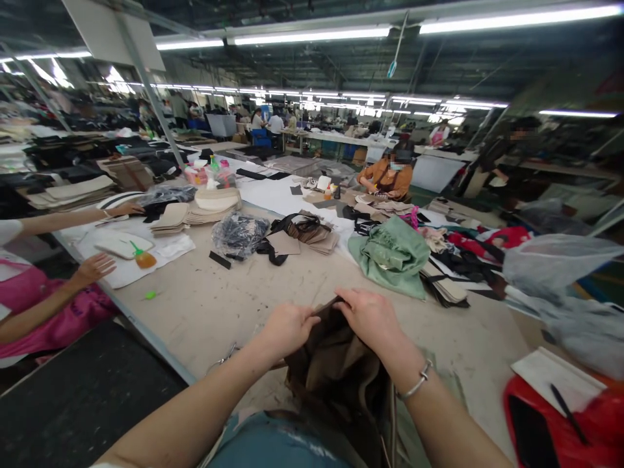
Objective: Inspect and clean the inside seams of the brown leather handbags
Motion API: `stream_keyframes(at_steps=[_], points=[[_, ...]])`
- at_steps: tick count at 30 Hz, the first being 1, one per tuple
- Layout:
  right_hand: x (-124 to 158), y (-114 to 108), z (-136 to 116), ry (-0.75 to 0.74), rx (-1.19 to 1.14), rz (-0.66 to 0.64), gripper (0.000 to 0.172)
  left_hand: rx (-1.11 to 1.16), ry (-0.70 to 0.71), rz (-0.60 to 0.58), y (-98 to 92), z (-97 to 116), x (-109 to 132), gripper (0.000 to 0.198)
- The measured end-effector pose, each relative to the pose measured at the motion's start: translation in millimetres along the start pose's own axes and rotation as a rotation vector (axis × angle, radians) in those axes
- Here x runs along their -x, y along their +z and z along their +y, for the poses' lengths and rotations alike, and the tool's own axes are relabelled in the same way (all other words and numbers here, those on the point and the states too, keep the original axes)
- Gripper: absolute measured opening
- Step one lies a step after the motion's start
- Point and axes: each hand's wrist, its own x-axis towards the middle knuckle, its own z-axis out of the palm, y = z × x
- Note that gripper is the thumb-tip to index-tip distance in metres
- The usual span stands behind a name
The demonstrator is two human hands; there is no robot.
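Overhead, tube lights shine above brown fabric and cluttered table.

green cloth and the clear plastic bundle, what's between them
In the head view, brown pieces with black straps lie between the green cloth and clear plastic bundle, plus white material beside the cloth.

Cannot see most fingertips of the left hand, hidden beneath it. Cannot follow the dark brown fabric past the bottom edge, nor see into its shadowed folds. Cannot identify the thin metal piece, partly behind the left arm. Cannot see the head of the pink-aproned co-worker, cut off at left, nor all of the red bundle, cropped at right. Cannot make out the far workers' handiwork, too small.
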Motion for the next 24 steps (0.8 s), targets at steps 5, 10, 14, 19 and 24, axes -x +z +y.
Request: stream_keyframes(at_steps=[5,10,14,19,24], points=[[-0.7,-0.7,2.5,-0.002,-0.023,-0.014,0.019,-0.006,0.013,-0.011,0.3,1.2,1.1,0.036],[-3.2,-1.8,5.1,0.002,-0.026,-0.044,0.017,-0.015,0.085,-0.088,-12.5,1.5,2.1,0.030],[-5.5,-3.2,7.0,0.001,-0.037,-0.058,0.017,-0.006,0.161,-0.107,-22.6,7.3,-7.0,0.043],[-5.2,-5.8,7.9,0.027,-0.048,-0.074,0.018,-0.143,0.160,-0.077,-20.4,24.0,-26.1,0.033],[5.9,-12.0,13.1,-0.001,-0.065,-0.076,0.018,-0.218,0.114,-0.060,-14.0,27.0,-28.5,0.039]])
